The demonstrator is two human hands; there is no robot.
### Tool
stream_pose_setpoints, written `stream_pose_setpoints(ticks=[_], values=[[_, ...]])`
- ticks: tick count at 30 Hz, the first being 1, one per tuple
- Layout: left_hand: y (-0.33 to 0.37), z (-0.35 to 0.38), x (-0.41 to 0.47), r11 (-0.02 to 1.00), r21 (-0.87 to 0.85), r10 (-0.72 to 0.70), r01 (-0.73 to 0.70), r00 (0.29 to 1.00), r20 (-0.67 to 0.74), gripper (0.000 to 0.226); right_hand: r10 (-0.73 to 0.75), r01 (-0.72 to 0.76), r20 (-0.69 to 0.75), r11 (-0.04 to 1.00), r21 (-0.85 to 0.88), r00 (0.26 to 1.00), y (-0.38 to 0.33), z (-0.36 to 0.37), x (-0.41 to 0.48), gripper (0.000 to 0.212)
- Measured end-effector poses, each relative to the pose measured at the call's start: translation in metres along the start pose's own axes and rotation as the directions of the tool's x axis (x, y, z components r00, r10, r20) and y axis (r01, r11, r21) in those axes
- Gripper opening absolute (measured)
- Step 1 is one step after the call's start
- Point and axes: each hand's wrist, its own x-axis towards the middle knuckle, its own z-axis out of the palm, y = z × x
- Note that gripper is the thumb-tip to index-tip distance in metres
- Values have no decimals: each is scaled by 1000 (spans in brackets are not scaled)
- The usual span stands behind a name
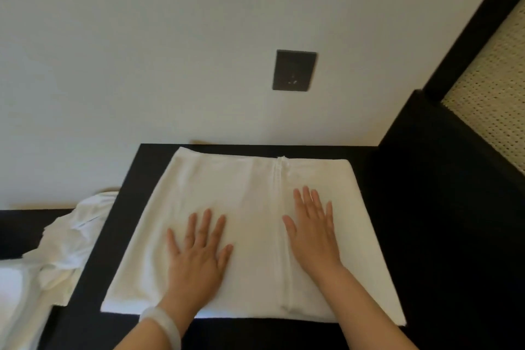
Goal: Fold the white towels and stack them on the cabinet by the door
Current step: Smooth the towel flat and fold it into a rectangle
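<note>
**Pressing the fold flat on the cabinet**

From my seat I see a pale wall [142, 51] filling the far half of the view. Below it the black cabinet [377, 207] runs from the near edge back to that wall. The folded towel [250, 193] lies flat on the cabinet top and covers most of it. Off the cabinet's left edge and lower down, loose towels [65, 250] lie crumpled and unfolded, so I judge the job to be at an early stage. At the far right a woven panel [491, 94] sits in a black frame; it may be the door, but I cannot be sure.

Both hands are released and flat, fingers straight and spread, grasping nothing. The left hand [199, 250] presses the towel left of its hem band [279, 207], and the right hand [312, 233] presses just right of it. A dark wall plate [294, 70] sits on the wall beyond the towel, and a pale bracelet [162, 321] circles the left wrist.

I read the step as smoothing the fold. To do it well I would keep the palms flat and sweep from the middle out to the left and right edges. The pressure should be light, so the top layer does not drag. I would also check the near right corner, where an under layer seems to show past the top one. Squaring the towel to the cabinet's edge should let later towels stack evenly.
</note>
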Motion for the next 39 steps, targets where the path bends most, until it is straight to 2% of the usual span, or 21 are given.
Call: stream_pose_setpoints(ticks=[4,7,10,15,18,21,24,28,30,32,33,34,35,36,38,39], values=[[-3,7,-18,998,-36,-54,53,998,-22,64,33,-28,54,995,-94,998,-22,28,21,87],[-9,8,-30,989,-96,-113,108,993,-42,68,-25,32,76,995,-92,997,-36,38,21,90],[-20,7,-38,988,-102,-119,116,992,-28,68,-58,64,70,993,-96,996,-51,40,24,84],[-70,-3,-20,994,-56,-98,96,994,-38,65,-33,39,59,994,-106,998,-68,46,21,81],[-100,-7,-8,991,-40,-128,126,991,-39,67,-10,23,92,989,-148,996,-72,46,22,70],[-115,-18,4,965,-120,-238,233,971,-32,64,-12,28,102,988,-153,995,-72,43,23,64],[-122,-34,10,898,-242,-362,367,930,65,69,-25,40,108,990,-138,994,-70,43,22,63],[-125,-57,17,849,-256,-469,463,882,40,78,-32,45,108,992,-120,994,-70,41,21,66],[-128,-65,23,778,-389,-492,493,864,110,78,-34,48,111,991,-125,993,-70,41,20,68],[-135,-73,29,649,-528,-513,547,828,227,75,-31,44,113,992,-120,993,-70,41,20,66],[-139,-78,31,538,-605,-512,587,798,319,70,-28,41,118,992,-116,993,-70,40,20,66],[-144,-80,32,366,-699,-488,615,766,419,61,-28,42,122,993,-115,992,-69,40,21,66],[-151,-84,31,185,-757,-446,627,740,503,49,-33,46,124,993,-109,992,-69,39,21,67],[-156,-90,26,57,-767,-379,639,725,575,38,-37,49,126,994,-95,991,-68,38,21,70],[-164,-100,17,-32,-771,-176,637,755,631,32,-42,44,140,999,-13,989,-64,36,23,72],[-165,-103,13,-33,-783,-100,621,778,621,41,-45,36,150,997,64,988,-62,33,24,66]])
